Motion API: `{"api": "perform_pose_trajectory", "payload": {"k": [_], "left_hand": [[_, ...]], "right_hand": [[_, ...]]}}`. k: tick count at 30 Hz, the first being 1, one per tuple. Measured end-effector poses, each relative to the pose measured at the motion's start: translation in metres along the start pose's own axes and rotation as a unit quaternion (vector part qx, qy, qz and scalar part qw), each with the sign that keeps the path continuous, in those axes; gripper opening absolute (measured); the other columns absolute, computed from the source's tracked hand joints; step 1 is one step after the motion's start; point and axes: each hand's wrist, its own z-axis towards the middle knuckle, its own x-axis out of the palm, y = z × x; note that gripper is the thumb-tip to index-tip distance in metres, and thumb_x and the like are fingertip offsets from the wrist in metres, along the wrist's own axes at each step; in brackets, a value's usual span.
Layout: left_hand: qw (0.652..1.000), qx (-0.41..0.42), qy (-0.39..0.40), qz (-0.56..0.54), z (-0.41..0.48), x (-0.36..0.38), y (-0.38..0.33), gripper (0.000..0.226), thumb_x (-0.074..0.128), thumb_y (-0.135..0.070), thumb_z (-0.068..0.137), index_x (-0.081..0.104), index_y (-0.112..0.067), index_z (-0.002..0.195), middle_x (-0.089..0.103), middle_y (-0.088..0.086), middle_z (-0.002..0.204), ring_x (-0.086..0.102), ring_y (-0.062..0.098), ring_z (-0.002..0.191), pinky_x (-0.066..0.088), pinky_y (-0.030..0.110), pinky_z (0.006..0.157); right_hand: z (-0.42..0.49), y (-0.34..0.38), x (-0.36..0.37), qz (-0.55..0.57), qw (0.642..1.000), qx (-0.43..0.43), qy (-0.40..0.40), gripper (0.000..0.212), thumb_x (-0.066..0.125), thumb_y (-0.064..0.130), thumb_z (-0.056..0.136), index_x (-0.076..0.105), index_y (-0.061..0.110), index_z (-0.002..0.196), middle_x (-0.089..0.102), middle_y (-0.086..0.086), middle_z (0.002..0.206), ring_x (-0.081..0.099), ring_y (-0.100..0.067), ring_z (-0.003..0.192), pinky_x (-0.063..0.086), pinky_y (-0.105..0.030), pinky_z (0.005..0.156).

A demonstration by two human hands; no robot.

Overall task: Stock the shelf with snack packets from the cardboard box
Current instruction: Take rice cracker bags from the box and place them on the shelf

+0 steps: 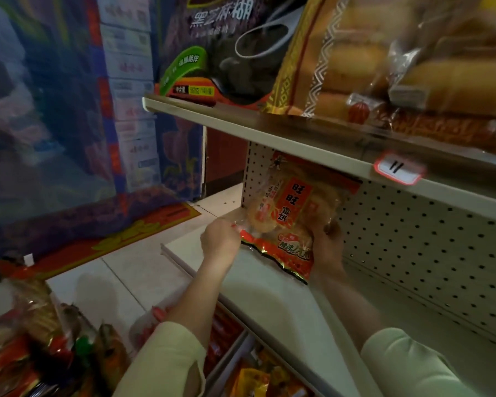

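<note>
A red and clear snack packet (294, 213) of round rice crackers stands upright on the white middle shelf (269, 296), against the pegboard back near the shelf's left end. My left hand (219, 240) grips its lower left corner. My right hand (328, 245) holds its right edge from behind. More snack packets (35, 348) fill the lower left of the view; the cardboard box around them cannot be made out.
The upper shelf (269, 133) carries a dark sesame bag (221, 47) and bread packs (384, 58), with a red price tag (398, 169) on its edge. A lower shelf (258, 373) holds red and yellow packets. Stacked cartons (129, 81) stand at the back left on the tiled floor.
</note>
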Motion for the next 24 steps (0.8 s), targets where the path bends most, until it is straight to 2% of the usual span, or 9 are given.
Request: {"api": "perform_pose_trajectory", "payload": {"k": [2, 5, 8, 10, 14, 16, 18, 21, 24], "left_hand": [[0.998, 0.047, -0.004, 0.041, 0.0, 0.009, -0.005, 0.039, 0.05, -0.037, 0.093, 0.051, -0.015, 0.124, 0.058, 0.009, 0.125, 0.052, 0.029, 0.116, 0.038, 0.041, 0.094], [0.987, 0.147, 0.066, 0.006, -0.002, 0.027, -0.013, 0.081, 0.058, -0.053, 0.082, 0.017, -0.027, 0.146, 0.027, 0.005, 0.152, 0.023, 0.03, 0.14, 0.018, 0.053, 0.111], [0.965, 0.195, 0.172, -0.01, -0.006, 0.044, -0.017, 0.106, 0.063, -0.052, 0.08, -0.015, -0.031, 0.148, -0.001, 0.002, 0.16, 0.004, 0.028, 0.146, 0.006, 0.054, 0.114], [0.961, 0.192, 0.198, -0.009, -0.005, 0.051, -0.016, 0.11, 0.064, -0.049, 0.081, -0.022, -0.029, 0.147, -0.009, 0.002, 0.16, -0.002, 0.029, 0.146, 0.007, 0.054, 0.115], [0.964, 0.187, 0.184, -0.05, -0.004, 0.051, -0.012, 0.101, 0.064, -0.045, 0.082, -0.011, -0.032, 0.149, 0.001, 0.001, 0.159, 0.011, 0.031, 0.145, 0.019, 0.056, 0.114], [0.964, 0.186, 0.175, -0.07, -0.004, 0.045, -0.01, 0.095, 0.062, -0.046, 0.083, -0.004, -0.032, 0.15, 0.007, 0.004, 0.159, 0.021, 0.033, 0.142, 0.025, 0.055, 0.112], [0.966, 0.179, 0.168, -0.084, -0.002, 0.037, -0.006, 0.088, 0.06, -0.045, 0.083, 0.007, -0.026, 0.15, 0.015, 0.009, 0.156, 0.028, 0.032, 0.139, 0.029, 0.053, 0.111], [0.969, 0.184, 0.141, -0.089, -0.004, 0.009, 0.007, 0.072, 0.056, -0.045, 0.078, 0.031, -0.021, 0.141, 0.038, 0.009, 0.144, 0.044, 0.03, 0.128, 0.04, 0.046, 0.104], [0.975, 0.196, 0.092, -0.048, -0.009, -0.031, 0.032, 0.057, 0.048, -0.044, 0.086, 0.042, -0.02, 0.137, 0.047, 0.006, 0.137, 0.048, 0.026, 0.124, 0.039, 0.043, 0.105]], "right_hand": [[0.009, -0.003, -0.001, 0.004, 1.0, -0.021, 0.005, 0.03, 0.077, 0.04, 0.077, 0.065, 0.034, 0.104, 0.072, -0.008, 0.107, 0.07, -0.036, 0.095, 0.055, -0.057, 0.081], [0.022, -0.011, -0.004, -0.012, 0.998, -0.053, 0.009, 0.037, 0.077, 0.037, 0.078, 0.063, 0.034, 0.112, 0.069, -0.008, 0.116, 0.068, -0.034, 0.102, 0.052, -0.058, 0.085], [0.034, -0.023, -0.009, -0.032, 0.998, -0.041, 0.016, 0.052, 0.079, 0.038, 0.077, 0.056, 0.03, 0.123, 0.066, -0.009, 0.121, 0.066, -0.035, 0.106, 0.05, -0.063, 0.087], [0.039, -0.027, -0.012, -0.034, 0.999, -0.036, 0.021, 0.057, 0.081, 0.038, 0.075, 0.052, 0.033, 0.124, 0.064, -0.008, 0.124, 0.065, -0.035, 0.108, 0.049, -0.064, 0.086], [0.038, -0.027, -0.009, -0.076, 0.991, -0.107, -0.033, 0.061, 0.085, 0.034, 0.071, 0.047, 0.032, 0.119, 0.063, -0.005, 0.12, 0.064, -0.029, 0.108, 0.053, -0.052, 0.086], [0.028, -0.018, 0.001, -0.203, 0.95, -0.186, -0.15, 0.061, 0.082, 0.037, 0.068, 0.043, 0.03, 0.114, 0.055, 0.001, 0.113, 0.059, -0.023, 0.109, 0.046, -0.049, 0.096], [0.015, -0.012, 0.017, -0.331, 0.891, -0.235, -0.205, 0.078, 0.071, 0.039, 0.066, 0.037, 0.013, 0.131, 0.046, -0.008, 0.127, 0.042, -0.031, 0.125, 0.027, -0.051, 0.109], [-0.014, -0.015, 0.056, -0.392, 0.869, -0.274, -0.125, 0.093, 0.06, 0.046, 0.073, 0.023, -0.003, 0.143, 0.031, -0.028, 0.146, 0.027, -0.042, 0.137, 0.015, -0.054, 0.115], [-0.05, -0.037, 0.102, -0.408, 0.826, -0.389, 0.005, 0.062, 0.064, 0.028, 0.079, 0.043, 0.0, 0.13, 0.053, -0.025, 0.124, 0.045, -0.032, 0.118, 0.033, -0.042, 0.102]]}}
